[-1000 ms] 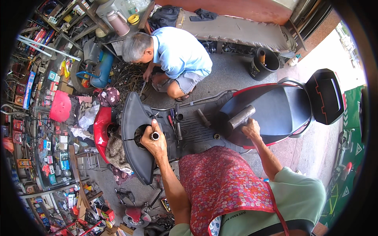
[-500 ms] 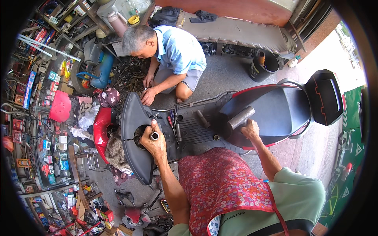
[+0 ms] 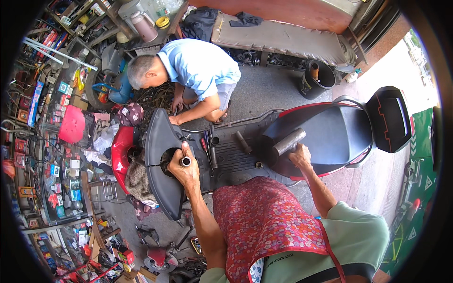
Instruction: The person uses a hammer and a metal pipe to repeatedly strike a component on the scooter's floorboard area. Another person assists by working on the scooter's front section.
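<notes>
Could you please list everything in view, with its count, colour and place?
Tube: one, silver, in left hand
Cylinder: one, grey, in right hand
Scooter: one, red and black, centre
Rod: one, grey, on footboard
Ring: one, brassy, on footboard
Tools: several, red and dark, on footboard
Rear box: one, black, right
Bucket: one, black, upper right
Bench: one, brownish padding, top
Flask: one, pinkish, upper left
Bowl: one, yellow, beside flask
Tank: one, blue, upper left
Goods: many, mixed colours, left
Co-worker: one, light blue shirt, beyond scooter
Apron: one, red floral, on wearer
Left hand: one, bare, around tube
Right hand: one, bare, around cylinder
</notes>
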